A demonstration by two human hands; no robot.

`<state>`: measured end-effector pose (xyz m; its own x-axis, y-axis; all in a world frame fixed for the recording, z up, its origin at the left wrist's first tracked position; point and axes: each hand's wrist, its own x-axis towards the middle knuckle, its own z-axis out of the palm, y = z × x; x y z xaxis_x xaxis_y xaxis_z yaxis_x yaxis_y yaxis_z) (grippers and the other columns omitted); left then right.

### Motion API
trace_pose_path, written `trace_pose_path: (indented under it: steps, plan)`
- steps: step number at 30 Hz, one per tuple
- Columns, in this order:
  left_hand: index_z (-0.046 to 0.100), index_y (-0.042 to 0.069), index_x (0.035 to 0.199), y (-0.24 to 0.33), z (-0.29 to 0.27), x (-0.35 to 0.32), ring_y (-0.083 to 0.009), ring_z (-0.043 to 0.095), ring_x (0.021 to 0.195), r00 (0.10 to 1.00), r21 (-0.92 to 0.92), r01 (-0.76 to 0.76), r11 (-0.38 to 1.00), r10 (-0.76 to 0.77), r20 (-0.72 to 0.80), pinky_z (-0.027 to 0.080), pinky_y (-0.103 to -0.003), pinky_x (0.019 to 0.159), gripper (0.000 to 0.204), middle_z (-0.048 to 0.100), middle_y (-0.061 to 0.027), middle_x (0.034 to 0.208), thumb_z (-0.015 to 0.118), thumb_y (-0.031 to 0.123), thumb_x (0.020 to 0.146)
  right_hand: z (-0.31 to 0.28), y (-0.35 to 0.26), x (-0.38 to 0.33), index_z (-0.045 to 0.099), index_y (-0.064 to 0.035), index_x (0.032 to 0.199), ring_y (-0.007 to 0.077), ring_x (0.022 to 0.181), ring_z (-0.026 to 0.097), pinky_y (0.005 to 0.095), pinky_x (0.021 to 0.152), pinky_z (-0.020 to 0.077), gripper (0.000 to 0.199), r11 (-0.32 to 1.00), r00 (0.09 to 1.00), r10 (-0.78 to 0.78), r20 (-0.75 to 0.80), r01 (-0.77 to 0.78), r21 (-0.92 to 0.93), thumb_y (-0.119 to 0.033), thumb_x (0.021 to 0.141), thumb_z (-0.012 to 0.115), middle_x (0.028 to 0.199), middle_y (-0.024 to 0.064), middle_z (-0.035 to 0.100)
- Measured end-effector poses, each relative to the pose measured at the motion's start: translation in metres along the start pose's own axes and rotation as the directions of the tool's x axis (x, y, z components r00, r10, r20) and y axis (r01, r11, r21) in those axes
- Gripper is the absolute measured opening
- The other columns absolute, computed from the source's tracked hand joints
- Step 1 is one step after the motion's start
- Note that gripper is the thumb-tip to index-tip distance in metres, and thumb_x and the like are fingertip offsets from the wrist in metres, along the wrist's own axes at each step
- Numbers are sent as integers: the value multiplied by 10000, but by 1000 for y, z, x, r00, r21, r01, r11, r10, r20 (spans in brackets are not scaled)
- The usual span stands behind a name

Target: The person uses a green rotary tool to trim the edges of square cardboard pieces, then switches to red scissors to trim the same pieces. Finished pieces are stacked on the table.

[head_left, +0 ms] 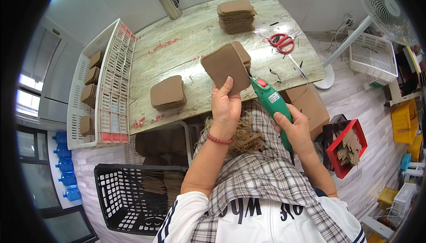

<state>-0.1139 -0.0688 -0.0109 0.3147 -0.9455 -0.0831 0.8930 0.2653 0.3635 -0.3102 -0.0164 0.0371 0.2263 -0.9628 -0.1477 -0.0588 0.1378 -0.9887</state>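
Note:
My left hand [227, 107] is closed on a flat brown piece with rounded corners [223, 65], thumb on its face. Part of another brown piece [242, 53] shows behind it; whether that one is also held I cannot tell. In my right hand [296, 125] is a green handheld electric cutter [270, 98] with a red button, fingers wrapped round its body. Its dark tip meets or nearly meets the held piece's right edge. Pale brown trimmings [248, 134] lie on my checked apron [248, 172]. On the table, a low stack of similar pieces [167, 91] sits to the left.
A taller brown stack [236, 15], red-handled scissors [282, 43] and a steel flask [167, 1] stand or lie on the table [177, 43]. White crate [113, 79] left, black crate [117, 198] lower left. Right: red box [364, 143], carton [306, 105], fan [388, 7].

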Motion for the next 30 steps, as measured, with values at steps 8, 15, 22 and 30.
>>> trace_pose_path:
  steps: [8, 15, 22, 30]
  plan:
    - [472, 59, 1269, 17, 0, 1, -237, 501, 1206, 992, -46, -124, 991, 125, 21, 392, -429, 1067, 387, 540, -79, 1275, 575, 1, 900, -2, 9, -2, 611, 23, 1091, 56, 594, 517, 214, 546, 436, 340, 998, 998, 55, 29, -54, -34, -222, 865, 676, 732, 4, 576]
    - [457, 79, 1284, 30, -7, 1, -232, 503, 1194, 979, -2, -205, 979, 205, 8, 393, -430, 1056, 386, 531, -65, 1274, 567, 36, 917, 4, 23, -6, 607, 28, 1105, 57, 592, 521, 218, 542, 439, 363, 996, 995, 80, 67, -76, -56, -228, 860, 685, 740, 10, 585]
    - [449, 93, 1299, 32, -13, 0, -249, 504, 1198, 978, -12, -211, 978, 210, -5, 411, -462, 1041, 415, 526, -76, 1278, 538, -23, 911, 9, 19, -4, 606, 28, 1115, 59, 593, 527, 220, 542, 444, 378, 996, 992, 87, 86, -85, -24, -242, 863, 685, 755, 16, 597]
    - [448, 31, 1259, 30, -14, -1, -250, 519, 1181, 980, -2, -195, 981, 195, -28, 413, -431, 1054, 370, 541, -108, 1248, 517, -58, 907, 13, 11, -3, 615, 23, 1082, 60, 591, 525, 220, 543, 444, 341, 996, 993, 88, 81, -85, -40, -233, 865, 677, 737, 10, 588]
